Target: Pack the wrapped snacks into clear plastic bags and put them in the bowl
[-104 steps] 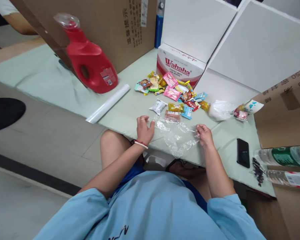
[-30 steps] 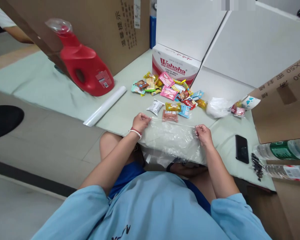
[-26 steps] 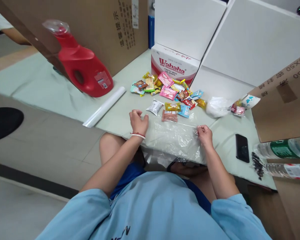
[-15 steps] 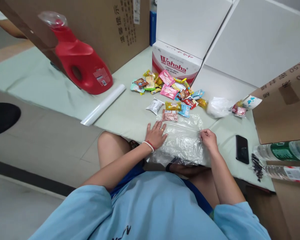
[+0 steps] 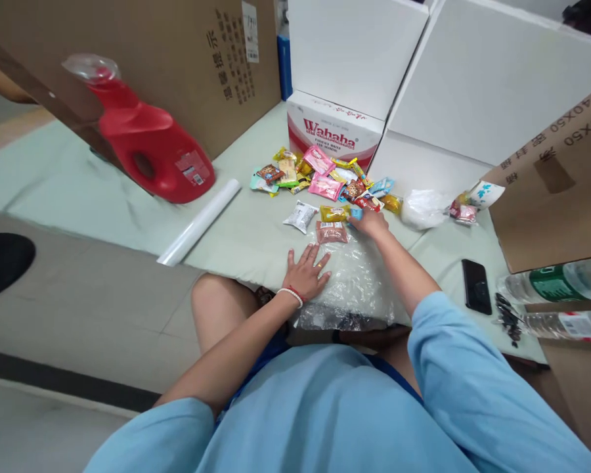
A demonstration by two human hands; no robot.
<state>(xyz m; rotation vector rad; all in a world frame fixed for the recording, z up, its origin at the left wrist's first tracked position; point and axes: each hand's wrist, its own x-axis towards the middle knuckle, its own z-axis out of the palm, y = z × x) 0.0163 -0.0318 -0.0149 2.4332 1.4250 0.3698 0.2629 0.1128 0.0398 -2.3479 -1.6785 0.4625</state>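
My left hand (image 5: 309, 272) lies flat with its fingers spread at the left edge of a clear plastic sheet (image 5: 359, 282). The sheet is crinkled and hangs over the table's front edge. Farther in, my right hand (image 5: 373, 225) has its thumb and fingers around a small blue snack packet (image 5: 356, 213), which they partly cover. Beside it are a yellow snack packet (image 5: 333, 213), a reddish-brown packet (image 5: 331, 232) at the sheet's far edge, and a silver-white packet (image 5: 301, 216). Behind these lies a pile of wrapped snacks, with pink packets (image 5: 326, 186) among them.
A red jug (image 5: 162, 144) and a white plastic roll (image 5: 199, 223) are on the left. A Wahaba-style red-and-white carton (image 5: 332, 128) stands behind the snacks. Toward the right are a white plastic bag (image 5: 425, 209), a phone (image 5: 476, 286) and bottles (image 5: 556, 282).
My right hand has let go of the plastic sheet's right edge and moved forward and left to the blue snack packet. My left hand stays flat on the sheet. The view has shifted slightly.
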